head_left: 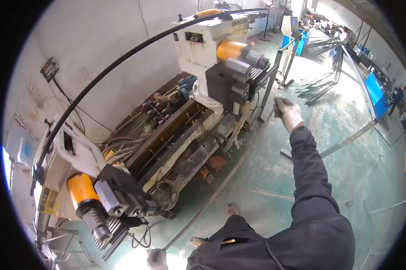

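A long, thin, speckled strip (213, 197) runs diagonally between my two hands, in front of the machine; its exact kind is too fine to make out. At its far end is my right hand (289, 114), in a pale glove on an outstretched arm, fingers curled closed around it. My left hand (157, 258), also gloved and somewhat blurred, closes on the near end at the lower edge of the picture. To the left stands a long white machine with two heads, the near head (72, 153) and the far head (198, 54), each carrying an orange cylinder.
A black hose (108, 67) arches over the machine. Dark metal bars (322, 83) lie fanned out at the far right, beside a metal frame (349, 137) low over the green floor (261, 180). A control stand with a screen (294, 22) stands at the back.
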{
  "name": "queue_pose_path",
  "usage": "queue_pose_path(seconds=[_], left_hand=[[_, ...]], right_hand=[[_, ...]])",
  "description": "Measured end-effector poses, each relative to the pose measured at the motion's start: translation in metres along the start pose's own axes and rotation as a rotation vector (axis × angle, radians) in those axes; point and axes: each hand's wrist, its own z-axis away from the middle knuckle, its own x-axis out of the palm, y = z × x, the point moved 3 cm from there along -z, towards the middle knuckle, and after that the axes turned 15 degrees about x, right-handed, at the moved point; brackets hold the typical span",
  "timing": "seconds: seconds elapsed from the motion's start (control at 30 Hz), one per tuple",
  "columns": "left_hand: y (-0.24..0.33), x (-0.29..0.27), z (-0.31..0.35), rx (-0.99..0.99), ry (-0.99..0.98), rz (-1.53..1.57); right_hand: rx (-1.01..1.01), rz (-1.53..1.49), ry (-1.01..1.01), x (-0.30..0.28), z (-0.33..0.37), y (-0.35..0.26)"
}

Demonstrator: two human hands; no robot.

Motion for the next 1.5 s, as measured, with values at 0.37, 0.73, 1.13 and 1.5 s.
queue_pose_path(seconds=[0.37, 0.73, 1.13, 1.5], left_hand=[[0.257, -0.184, -0.066, 0.473, 0.550, 0.105], [0.278, -0.194, -0.087, 0.476, 0.597, 0.070], [0.275, -0.197, -0.101, 0.427, 0.500, -0.001], [0.261, -0.208, -0.096, 0.417, 0.624, 0.064]], right_hand=[[-0.070, -0.243, 0.121, -0.008, -0.198, -0.054], [-0.139, -0.348, 0.056, 0.009, -0.237, -0.054], [-0.156, -0.329, 0.142, 0.016, -0.240, -0.056], [-0.339, 1.563, 0.654, -0.012, -0.302, -0.042]])
